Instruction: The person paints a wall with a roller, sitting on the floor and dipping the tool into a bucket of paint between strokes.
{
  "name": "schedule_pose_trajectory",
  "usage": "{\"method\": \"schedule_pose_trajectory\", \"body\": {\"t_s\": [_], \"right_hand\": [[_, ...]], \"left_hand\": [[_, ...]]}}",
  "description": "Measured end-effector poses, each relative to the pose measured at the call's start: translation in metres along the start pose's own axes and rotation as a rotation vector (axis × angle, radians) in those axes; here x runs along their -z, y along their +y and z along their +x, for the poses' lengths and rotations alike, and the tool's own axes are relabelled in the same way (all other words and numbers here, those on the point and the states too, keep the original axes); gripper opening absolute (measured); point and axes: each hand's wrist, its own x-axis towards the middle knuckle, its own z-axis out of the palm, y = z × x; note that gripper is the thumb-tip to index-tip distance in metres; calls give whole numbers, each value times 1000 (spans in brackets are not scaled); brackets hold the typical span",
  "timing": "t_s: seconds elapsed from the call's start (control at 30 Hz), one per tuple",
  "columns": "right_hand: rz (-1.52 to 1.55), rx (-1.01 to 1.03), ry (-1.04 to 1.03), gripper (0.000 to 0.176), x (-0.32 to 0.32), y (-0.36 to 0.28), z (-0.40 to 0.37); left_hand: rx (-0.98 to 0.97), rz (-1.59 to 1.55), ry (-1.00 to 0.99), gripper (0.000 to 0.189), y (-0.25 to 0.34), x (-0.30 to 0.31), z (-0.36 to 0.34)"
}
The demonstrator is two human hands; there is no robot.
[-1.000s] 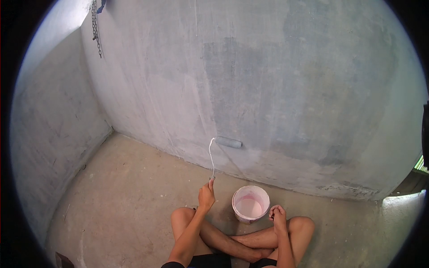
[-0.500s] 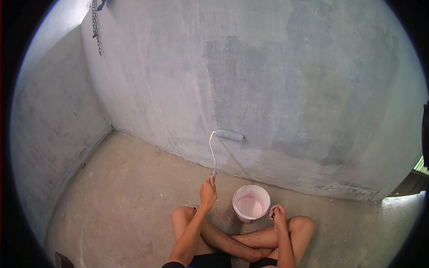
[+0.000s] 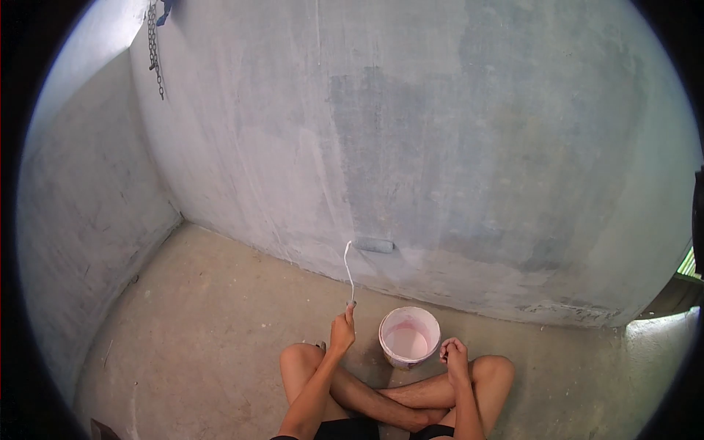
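Observation:
My left hand [image 3: 342,331] is closed round the handle of a paint roller [image 3: 374,245], whose grey sleeve lies against the lower part of the wall [image 3: 425,161]. A white bent wire frame joins handle and sleeve. My right hand [image 3: 454,353] is curled beside the right rim of a white bucket [image 3: 410,312], near my right knee; what its fingers hold, if anything, is too small to tell. Pinkish-white liquid [image 3: 405,344] lies inside the bucket, which stands upright on the floor.
My crossed legs [image 3: 396,400] are on the concrete floor [image 3: 205,308] in front of the bucket. A side wall [image 3: 95,183] meets the main wall at the left. A chain [image 3: 154,51] hangs at the upper left. Dark objects stand at the right edge.
The roller has moved down the wall with my left hand, which is lower too. My right hand stays near the bucket. The view has shifted slightly.

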Motion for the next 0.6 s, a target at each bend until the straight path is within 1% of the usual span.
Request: {"method": "schedule_pose_trajectory", "body": {"t_s": [0.1, 0.17, 0.23, 0.3, 0.33, 0.37, 0.4, 0.43, 0.47, 0.53, 0.6], "right_hand": [[-13, 6, 0, 17, 1, 2, 0], [-22, 12, 1, 19, 1, 1, -1], [-42, 15, 9, 17, -2, -3, -4], [-31, 34, -6, 16, 2, 2, -1], [-23, 46, -22, 16, 4, 5, 0], [-20, 45, -16, 16, 4, 6, 2], [-77, 45, -54, 15, 5, 6, 3], [-133, 49, -92, 15, 6, 5, 1], [-130, 58, -82, 15, 5, 3, -3], [-236, 100, -280, 16, -9, -1, -13], [-209, 125, -429, 22, -28, -2, -30]], "left_hand": [[18, -82, -32, 71, 4, 2, -8], [40, -124, -53, 72, -16, -9, -1], [54, -168, -73, 73, -21, -15, 3], [170, -304, -117, 68, -13, -13, -2], [167, -303, -121, 68, -9, -12, -4], [201, -416, -190, 63, 1, -7, -12], [237, -527, -262, 59, 9, -3, -23], [236, -523, -270, 59, 18, 0, -38], [238, -576, -312, 56, 27, 1, -53], [215, -628, -372, 53, 42, 1, -81], [207, -692, -472, 55, 53, 1, -108]]}}
